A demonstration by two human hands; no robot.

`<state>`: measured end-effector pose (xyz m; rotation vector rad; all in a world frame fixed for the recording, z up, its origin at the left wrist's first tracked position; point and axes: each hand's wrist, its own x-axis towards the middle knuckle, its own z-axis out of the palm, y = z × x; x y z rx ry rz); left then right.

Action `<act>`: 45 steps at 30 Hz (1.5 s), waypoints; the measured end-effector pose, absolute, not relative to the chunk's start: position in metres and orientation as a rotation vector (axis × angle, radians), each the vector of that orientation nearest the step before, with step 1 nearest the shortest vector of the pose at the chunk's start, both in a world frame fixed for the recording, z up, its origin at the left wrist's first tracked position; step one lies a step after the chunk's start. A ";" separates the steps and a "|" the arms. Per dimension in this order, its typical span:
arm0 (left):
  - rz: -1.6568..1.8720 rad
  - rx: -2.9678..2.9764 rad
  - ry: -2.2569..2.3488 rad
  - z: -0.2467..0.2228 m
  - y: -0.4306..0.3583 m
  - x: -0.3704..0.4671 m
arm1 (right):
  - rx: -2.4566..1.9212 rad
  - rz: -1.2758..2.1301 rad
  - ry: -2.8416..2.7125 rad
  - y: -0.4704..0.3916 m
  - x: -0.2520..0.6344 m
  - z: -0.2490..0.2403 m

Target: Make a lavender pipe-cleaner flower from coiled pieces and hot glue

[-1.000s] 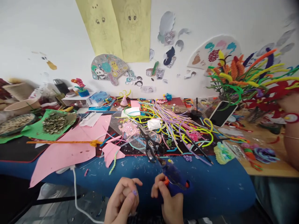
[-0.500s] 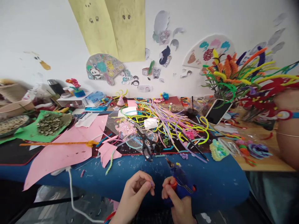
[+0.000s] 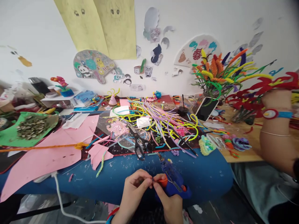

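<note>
With fingertips pinched shut, our left hand (image 3: 137, 185) holds a tiny piece (image 3: 152, 179). Our right hand (image 3: 167, 194), curled around a glue gun (image 3: 173, 177), meets it above the blue table edge (image 3: 207, 177).

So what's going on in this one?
The person's left hand and right hand meet at the fingertips over a tiny piece, too small to make out. The right hand also holds what looks like a blue glue gun. Scissors and loose pipe cleaners lie beyond. Another person's arm is at the right.
</note>
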<state>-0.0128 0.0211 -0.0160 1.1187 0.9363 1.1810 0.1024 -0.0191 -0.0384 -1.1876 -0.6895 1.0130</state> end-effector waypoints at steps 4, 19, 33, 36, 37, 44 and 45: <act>1.261 1.285 0.953 -0.019 0.024 -0.007 | -1.200 1.116 -0.607 -0.018 0.107 -0.050; 1.185 1.411 0.902 -0.025 0.026 0.000 | -1.139 1.180 -0.438 -0.013 0.115 -0.054; 0.882 2.060 1.034 -0.012 0.082 0.043 | -1.080 0.861 -0.183 0.004 0.138 -0.067; 0.800 2.115 1.034 -0.012 0.089 0.054 | -1.104 0.846 -0.186 0.005 0.140 -0.073; 0.775 2.125 1.044 -0.012 0.091 0.057 | -1.109 0.846 -0.181 0.005 0.141 -0.074; 0.770 2.127 1.086 -0.021 0.099 0.063 | -1.171 0.896 -0.162 0.013 0.148 -0.086; 0.775 2.123 1.082 -0.020 0.097 0.062 | -1.177 0.881 -0.158 0.014 0.149 -0.089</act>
